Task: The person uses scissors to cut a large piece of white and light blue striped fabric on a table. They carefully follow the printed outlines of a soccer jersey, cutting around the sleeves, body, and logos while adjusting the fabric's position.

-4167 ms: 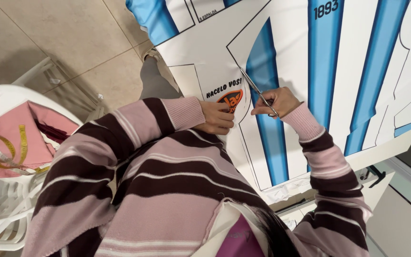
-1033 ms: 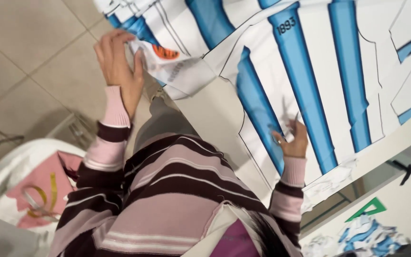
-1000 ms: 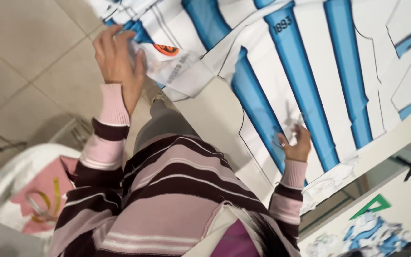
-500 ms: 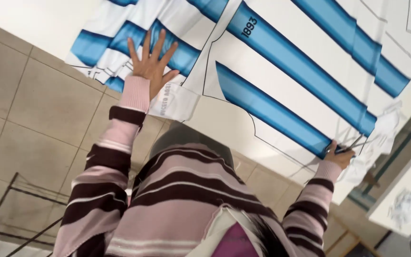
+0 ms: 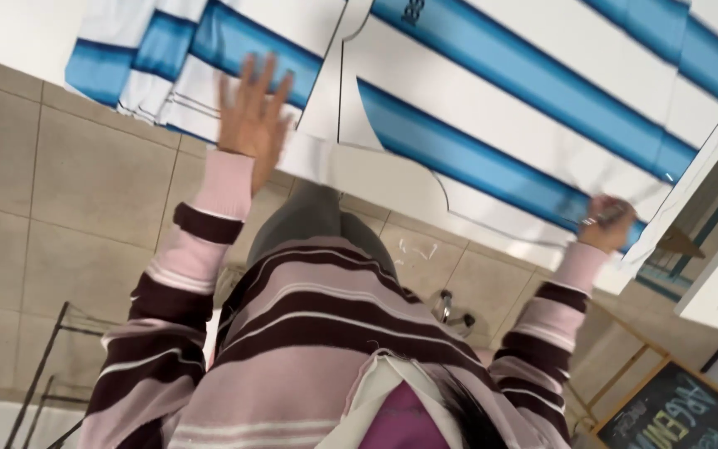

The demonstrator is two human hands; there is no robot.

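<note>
Your left hand [image 5: 253, 116] lies flat with fingers spread wide on the near edge of the printed sheet [image 5: 492, 91], pressing down a loose panel of it; your right hand [image 5: 604, 223] is closed around scissors [image 5: 596, 219], of which only a thin bit of metal shows, at the sheet's far right end. The sheet, white with broad blue stripes and thin cut outlines, lies ahead of both hands on the table [image 5: 376, 170], and its stripes run slantwise from upper left down to lower right, so its long axis passes from your left hand toward your right. The right hand sits directly on a blue stripe near the sheet's edge and is the nearer one to the uncut outline there; the left is well apart from it, at the other end. The table is white, with a curved bare edge showing between your hands. Beneath it is a beige tiled floor [image 5: 85, 183]; a dark wire rack [image 5: 39, 374] stands at lower left, and a chalkboard [image 5: 675, 411] leans at lower right.
</note>
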